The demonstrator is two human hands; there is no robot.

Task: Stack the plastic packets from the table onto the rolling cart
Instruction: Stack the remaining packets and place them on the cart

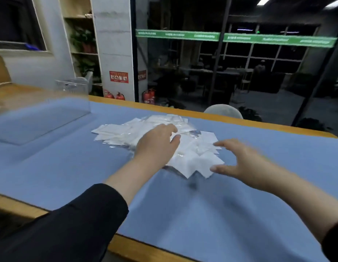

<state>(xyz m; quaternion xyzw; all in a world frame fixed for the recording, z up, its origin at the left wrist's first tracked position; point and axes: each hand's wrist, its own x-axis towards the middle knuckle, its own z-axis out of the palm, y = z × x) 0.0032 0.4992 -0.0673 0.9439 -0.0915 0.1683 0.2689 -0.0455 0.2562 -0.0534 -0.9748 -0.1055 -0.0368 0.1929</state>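
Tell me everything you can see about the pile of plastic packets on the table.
The pile of plastic packets is a loose, overlapping heap of flat, white, roughly square sachets in clear glossy film, fanned out unevenly rather than stacked. It lies on the blue mat covering the wooden table, near the far edge. The left hand rests on top of the heap, fingers relaxed. The right hand is spread open at its right edge, thumb near the closest packets; contact is unclear from blur.
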